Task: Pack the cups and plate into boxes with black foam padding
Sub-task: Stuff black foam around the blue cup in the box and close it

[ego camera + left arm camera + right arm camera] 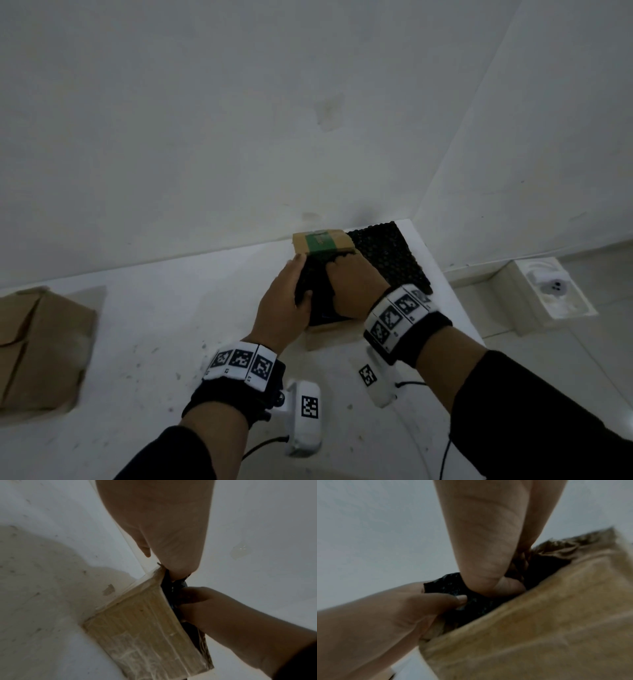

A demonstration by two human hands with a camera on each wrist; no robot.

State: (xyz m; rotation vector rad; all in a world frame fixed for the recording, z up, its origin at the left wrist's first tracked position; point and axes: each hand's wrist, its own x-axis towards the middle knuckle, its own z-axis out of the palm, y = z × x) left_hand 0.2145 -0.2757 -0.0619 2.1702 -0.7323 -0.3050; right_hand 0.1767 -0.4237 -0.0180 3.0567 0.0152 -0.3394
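Both hands work at the mouth of a small cardboard box (323, 241) that stands on the white bench (178, 308) near its far right corner, close to the wall. A far flap of the box stands up and carries a green label. The left hand (282, 310) sits at the box's left side, fingers curled over the edge and thumb pressed into the black foam (317, 291) that fills the opening; the right wrist view shows the thumb tip dug into the dark padding. The right hand (354, 289) is on top, fingers bent and pushed down into the same foam, grasping it against the box's inner wall. No cup or plate is visible; the box's contents are hidden under hands and foam. A second sheet of black foam (390, 257) with a bumpy surface lies flat just beside the box, at the right edge of the bench. Another cardboard box (41, 346), flaps folded shut, lies well apart at the left edge. Dark specks are scattered over the bench near the person's wrists.
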